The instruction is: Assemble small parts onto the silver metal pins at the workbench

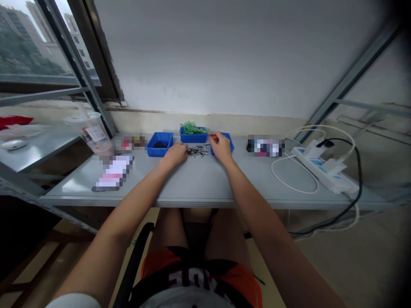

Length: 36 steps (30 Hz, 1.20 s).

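Small metal screws point(198, 151) lie in a loose pile on the grey table between my hands. My left hand point(176, 154) rests at the pile's left edge, fingers bent together; what they hold, if anything, is too small to tell. My right hand point(221, 145) is raised over the right blue bin point(227, 138) and hides most of it. Its thumb and fingers are pinched around a small dark screw that points left. Dark small parts lie in the left blue bin point(160, 144). Green plastic packets point(190, 128) fill the middle blue bin point(193, 138).
A phone point(113, 173) and a plastic cup point(95, 133) with a straw are on the left of the table point(195, 184). At the right are a blurred packet point(266, 146) and a white power strip point(327, 171) with looping cables.
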Tool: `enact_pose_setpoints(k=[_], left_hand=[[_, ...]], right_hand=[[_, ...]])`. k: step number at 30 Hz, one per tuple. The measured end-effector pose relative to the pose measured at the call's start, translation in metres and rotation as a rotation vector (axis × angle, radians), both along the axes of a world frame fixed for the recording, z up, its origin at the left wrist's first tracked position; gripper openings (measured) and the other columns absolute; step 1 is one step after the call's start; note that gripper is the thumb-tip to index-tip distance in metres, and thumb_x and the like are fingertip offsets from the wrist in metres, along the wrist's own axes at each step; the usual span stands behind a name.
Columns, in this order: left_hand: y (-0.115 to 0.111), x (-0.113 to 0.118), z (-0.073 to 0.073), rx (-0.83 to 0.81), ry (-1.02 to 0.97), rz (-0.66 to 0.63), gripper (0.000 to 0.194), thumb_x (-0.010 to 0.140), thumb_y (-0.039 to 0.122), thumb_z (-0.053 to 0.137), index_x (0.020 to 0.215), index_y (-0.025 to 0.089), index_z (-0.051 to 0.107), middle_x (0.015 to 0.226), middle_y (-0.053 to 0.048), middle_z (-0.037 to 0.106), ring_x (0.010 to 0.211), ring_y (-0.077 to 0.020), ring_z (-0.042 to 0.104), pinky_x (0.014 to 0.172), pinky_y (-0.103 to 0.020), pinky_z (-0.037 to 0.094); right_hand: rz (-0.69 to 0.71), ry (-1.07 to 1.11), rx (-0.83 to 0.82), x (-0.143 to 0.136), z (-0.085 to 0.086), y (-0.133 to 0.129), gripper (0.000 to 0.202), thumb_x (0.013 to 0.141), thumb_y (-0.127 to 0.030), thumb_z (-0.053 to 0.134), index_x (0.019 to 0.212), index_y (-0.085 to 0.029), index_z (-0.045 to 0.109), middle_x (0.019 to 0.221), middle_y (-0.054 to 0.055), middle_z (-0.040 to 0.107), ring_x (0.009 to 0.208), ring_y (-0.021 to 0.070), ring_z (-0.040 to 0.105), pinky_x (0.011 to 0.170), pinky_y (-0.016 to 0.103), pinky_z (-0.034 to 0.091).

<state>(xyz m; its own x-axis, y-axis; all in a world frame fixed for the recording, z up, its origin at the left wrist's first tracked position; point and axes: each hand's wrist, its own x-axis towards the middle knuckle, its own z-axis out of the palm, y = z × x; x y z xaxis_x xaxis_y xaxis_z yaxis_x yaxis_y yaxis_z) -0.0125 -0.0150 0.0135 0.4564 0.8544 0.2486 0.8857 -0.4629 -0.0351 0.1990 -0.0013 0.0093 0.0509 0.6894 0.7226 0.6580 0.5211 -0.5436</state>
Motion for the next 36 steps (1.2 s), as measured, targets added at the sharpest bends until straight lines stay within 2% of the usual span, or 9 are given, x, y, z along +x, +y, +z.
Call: enact_pose_setpoints(k=[4,8,14,19,25,27,30,33,36], left_hand=[[0.001,-0.001,-0.001,-0.055,0.034,0.014,0.029,0.087,0.015,0.043,0.104,0.01,0.065,0.102,-0.017,0.068,0.093,-0.0246,0.065,0.085,-0.034,0.05],[0.0,-0.001,0.0,-0.071,0.025,0.01,0.028,0.085,0.011,0.042,0.096,0.012,0.068,0.098,-0.016,0.071,0.092,-0.0238,0.066,0.085,-0.032,0.05],[0.001,-0.002,0.003,-0.115,-0.02,0.054,0.03,0.085,0.01,0.04,0.094,0.011,0.069,0.099,-0.017,0.07,0.093,-0.025,0.067,0.083,-0.032,0.049],[0.001,-0.001,0.003,-0.132,-0.073,0.082,0.027,0.084,0.011,0.043,0.092,0.012,0.07,0.097,-0.017,0.071,0.093,-0.0249,0.066,0.084,-0.031,0.048],[0.0,0.0,0.005,0.02,-0.121,0.013,0.025,0.087,0.014,0.043,0.094,0.01,0.067,0.098,-0.018,0.067,0.094,-0.0271,0.064,0.082,-0.035,0.048],[-0.001,0.002,0.007,0.095,-0.216,-0.031,0.022,0.088,0.017,0.045,0.096,0.012,0.065,0.098,-0.016,0.067,0.094,-0.0255,0.063,0.08,-0.034,0.048],[0.001,0.007,0.01,0.15,-0.514,-0.154,0.018,0.088,0.02,0.049,0.095,0.015,0.064,0.094,-0.01,0.067,0.086,-0.0195,0.063,0.077,-0.029,0.048],[0.005,0.013,0.011,0.123,-0.843,-0.26,0.015,0.087,0.021,0.052,0.092,0.015,0.064,0.089,-0.006,0.068,0.08,-0.0153,0.062,0.073,-0.026,0.049],[0.009,0.015,0.011,0.058,-1.025,-0.299,0.012,0.084,0.021,0.056,0.087,0.014,0.064,0.083,-0.005,0.069,0.077,-0.0139,0.062,0.07,-0.025,0.05]], right_hand=[[0.194,-0.089,-0.125,-0.016,-0.001,-0.01,0.015,0.084,-0.03,0.054,0.088,-0.019,0.064,0.067,0.0,0.062,0.06,0.0129,0.054,0.063,0.026,0.042],[0.29,-0.192,-0.24,-0.02,-0.003,-0.016,0.015,0.085,-0.029,0.054,0.086,-0.018,0.065,0.063,-0.002,0.059,0.058,0.0117,0.052,0.06,0.024,0.037],[0.297,-0.301,-0.36,-0.023,-0.001,-0.021,0.017,0.086,-0.026,0.052,0.088,-0.016,0.066,0.067,0.0,0.059,0.062,0.0119,0.049,0.059,0.024,0.032],[0.297,-0.316,-0.369,-0.023,0.0,-0.02,0.018,0.086,-0.026,0.052,0.09,-0.016,0.067,0.068,0.0,0.058,0.063,0.0123,0.049,0.061,0.024,0.032],[0.289,-0.31,-0.371,-0.024,0.0,-0.021,0.015,0.086,-0.025,0.053,0.087,-0.017,0.066,0.065,-0.001,0.057,0.062,0.0124,0.05,0.061,0.024,0.033],[0.288,-0.285,-0.37,-0.023,-0.001,-0.02,0.015,0.086,-0.026,0.054,0.092,-0.017,0.065,0.066,-0.001,0.059,0.063,0.0129,0.052,0.063,0.024,0.035],[0.291,-0.217,-0.341,-0.021,-0.005,-0.016,0.023,0.087,-0.029,0.055,0.105,-0.017,0.062,0.071,0.0,0.062,0.065,0.0137,0.054,0.066,0.025,0.038],[0.297,-0.166,-0.312,-0.02,-0.007,-0.013,0.026,0.088,-0.032,0.054,0.109,-0.018,0.059,0.073,0.0,0.064,0.066,0.0142,0.056,0.067,0.026,0.04],[0.292,-0.146,-0.261,-0.02,-0.003,-0.013,0.023,0.091,-0.033,0.048,0.104,-0.019,0.061,0.072,0.001,0.063,0.066,0.0147,0.057,0.067,0.027,0.041]])
